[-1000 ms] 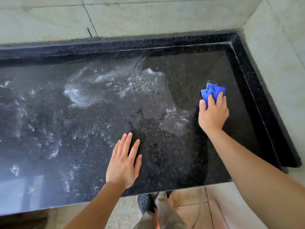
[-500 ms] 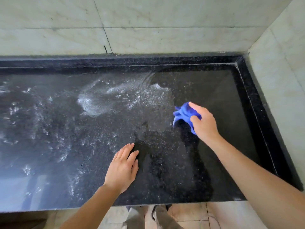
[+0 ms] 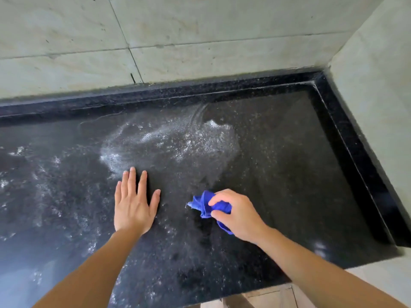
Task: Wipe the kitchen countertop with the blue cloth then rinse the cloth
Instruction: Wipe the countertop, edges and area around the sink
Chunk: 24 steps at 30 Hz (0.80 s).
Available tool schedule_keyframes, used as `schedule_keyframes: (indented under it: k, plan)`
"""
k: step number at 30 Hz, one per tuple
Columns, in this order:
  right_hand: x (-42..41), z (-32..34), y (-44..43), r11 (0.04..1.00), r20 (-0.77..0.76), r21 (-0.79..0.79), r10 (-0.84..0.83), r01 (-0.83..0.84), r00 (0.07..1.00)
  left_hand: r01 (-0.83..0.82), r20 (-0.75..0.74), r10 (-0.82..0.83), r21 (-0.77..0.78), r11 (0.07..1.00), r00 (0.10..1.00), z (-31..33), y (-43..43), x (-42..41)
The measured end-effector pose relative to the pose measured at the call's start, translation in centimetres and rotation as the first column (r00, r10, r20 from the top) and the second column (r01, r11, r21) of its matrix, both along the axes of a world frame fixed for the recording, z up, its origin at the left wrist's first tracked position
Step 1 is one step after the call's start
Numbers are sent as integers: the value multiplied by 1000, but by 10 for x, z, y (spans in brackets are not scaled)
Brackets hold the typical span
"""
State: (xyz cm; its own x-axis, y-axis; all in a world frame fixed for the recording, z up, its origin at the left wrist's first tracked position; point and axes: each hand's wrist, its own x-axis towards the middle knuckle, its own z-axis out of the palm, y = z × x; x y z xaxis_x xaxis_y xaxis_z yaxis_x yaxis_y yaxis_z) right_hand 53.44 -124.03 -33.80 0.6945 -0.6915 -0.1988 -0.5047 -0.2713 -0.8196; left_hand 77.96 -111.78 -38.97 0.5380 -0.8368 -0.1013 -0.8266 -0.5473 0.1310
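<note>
My right grip point(image 3: 235, 215), curled round the cloth point(image 3: 204, 204), has swept near from far right; the bench point(image 3: 289, 174) leftward stays smeared.

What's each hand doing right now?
Left hand: open, flat on the countertop.
Right hand: closed, gripping the bunched blue cloth.

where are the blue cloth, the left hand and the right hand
blue cloth point(image 3: 200, 203): head view, on the bunched fold left of the fingers
left hand point(image 3: 133, 207): head view, back of the hand
right hand point(image 3: 240, 216): head view, back of the hand
</note>
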Motion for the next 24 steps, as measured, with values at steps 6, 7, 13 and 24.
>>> schedule_keyframes:
  k: [6,7,13,24]
  plan:
    - [12,-7,-159,804,-182,-209,-591,556,786,12,-8,-12,11,1000,1000,-1,0,2]
    - [19,-20,-163,758,-248,-304,-648,577,720,17,-6,-17,14,1000,1000,-2,0,3]
    - [79,-54,-34,761,-199,-581,-476,288,857,36,11,-37,48,998,999,-4,0,6]
    - [58,4,-136,809,-32,-368,-503,458,864,54,-8,-54,57,997,999,2,-1,7]
